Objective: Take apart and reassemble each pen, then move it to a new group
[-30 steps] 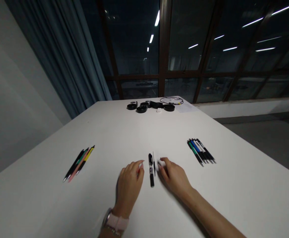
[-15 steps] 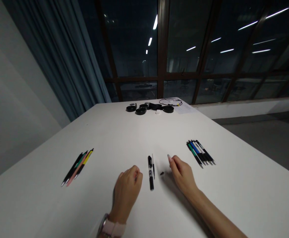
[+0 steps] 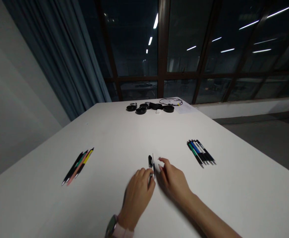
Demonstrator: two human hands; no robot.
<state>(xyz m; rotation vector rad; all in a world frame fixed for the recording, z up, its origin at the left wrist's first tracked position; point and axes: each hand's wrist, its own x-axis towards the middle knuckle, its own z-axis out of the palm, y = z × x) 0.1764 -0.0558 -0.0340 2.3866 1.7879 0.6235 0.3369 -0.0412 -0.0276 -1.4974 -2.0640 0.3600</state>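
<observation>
Lower centre of the frame, black marker: lies flat, lower part hidden by the left hand; judged light, stiff and smooth, liable to roll; best taken mid-barrel.
Slim white-and-black pen: just right of the marker, roughly parallel; probably lighter still (and easily nudged), best pinched at its dark section.
Left hand: fingers curled over the marker; whether clamped on it, cannot tell.
Right hand: apart from the left, beside the slim pen, thumb and forefinger parted, nothing visible between.
</observation>
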